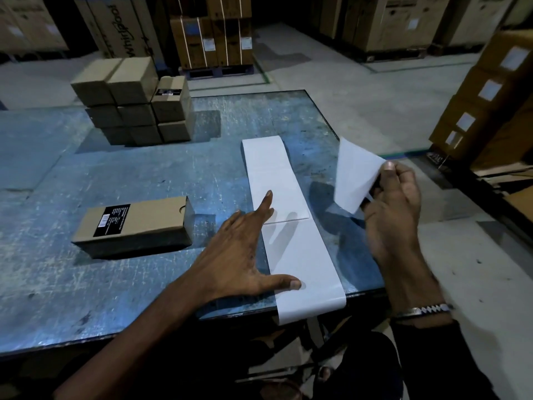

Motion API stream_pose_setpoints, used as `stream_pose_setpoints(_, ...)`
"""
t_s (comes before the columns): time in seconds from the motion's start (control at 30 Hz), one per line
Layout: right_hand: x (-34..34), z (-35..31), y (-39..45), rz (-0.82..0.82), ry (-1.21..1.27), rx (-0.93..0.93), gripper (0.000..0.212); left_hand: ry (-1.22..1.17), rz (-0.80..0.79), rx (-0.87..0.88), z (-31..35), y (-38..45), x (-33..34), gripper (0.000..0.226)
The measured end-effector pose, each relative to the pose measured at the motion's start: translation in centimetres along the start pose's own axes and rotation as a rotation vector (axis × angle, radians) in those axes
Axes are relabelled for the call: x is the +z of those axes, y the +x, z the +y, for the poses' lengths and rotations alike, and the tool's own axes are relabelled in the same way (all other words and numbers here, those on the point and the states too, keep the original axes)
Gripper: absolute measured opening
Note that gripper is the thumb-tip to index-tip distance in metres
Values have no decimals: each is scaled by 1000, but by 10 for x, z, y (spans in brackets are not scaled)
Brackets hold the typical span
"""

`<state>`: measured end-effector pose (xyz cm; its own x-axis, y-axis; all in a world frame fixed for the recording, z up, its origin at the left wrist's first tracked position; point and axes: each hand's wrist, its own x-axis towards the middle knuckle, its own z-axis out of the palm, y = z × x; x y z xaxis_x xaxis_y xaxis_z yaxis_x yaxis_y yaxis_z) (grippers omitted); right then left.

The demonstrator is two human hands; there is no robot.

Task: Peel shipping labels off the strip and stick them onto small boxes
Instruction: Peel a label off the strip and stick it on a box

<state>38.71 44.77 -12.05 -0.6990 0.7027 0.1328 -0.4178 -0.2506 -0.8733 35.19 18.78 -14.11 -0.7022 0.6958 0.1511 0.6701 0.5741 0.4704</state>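
Observation:
A long white label strip lies on the blue table, its near end hanging over the front edge. My left hand lies spread flat on the strip, fingers straight. My right hand is raised to the right of the strip and pinches a peeled white label by its edge. A small brown box with a black printed sticker lies on its side left of my left hand, apart from it.
A stack of small brown boxes stands at the table's back left. Large cartons on pallets line the far floor. Labelled cartons are stacked at the right, beyond the table's right edge.

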Motion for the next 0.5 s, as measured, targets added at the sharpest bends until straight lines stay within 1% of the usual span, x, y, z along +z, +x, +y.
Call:
stream_pose_setpoints(0.13, 58, -3, -4, -109, 27, 4, 14, -68, 27, 18, 0, -2, -4, 134)
stream_pose_setpoints(0.2, 91, -2, -6, -158, 31, 25, 16, -146, 105, 64, 0, -3, -6, 126)
stream_pose_setpoints(0.3, 145, 2, -10, -201, 64, 90, 19, -232, 262, 136, 2, -9, -13, 106)
stream_pose_setpoints(0.4, 191, 12, -16, -260, 69, 176, 15, -190, 468, 222, 1, -20, -24, 75)
stream_pose_setpoints(0.47, 215, 21, -19, -332, 58, 208, 11, -189, 653, 209, -12, -30, -43, 50)
stream_pose_setpoints(0.5, 221, 25, -18, -365, 48, 211, 11, -216, 738, 156, -20, -34, -56, 39)
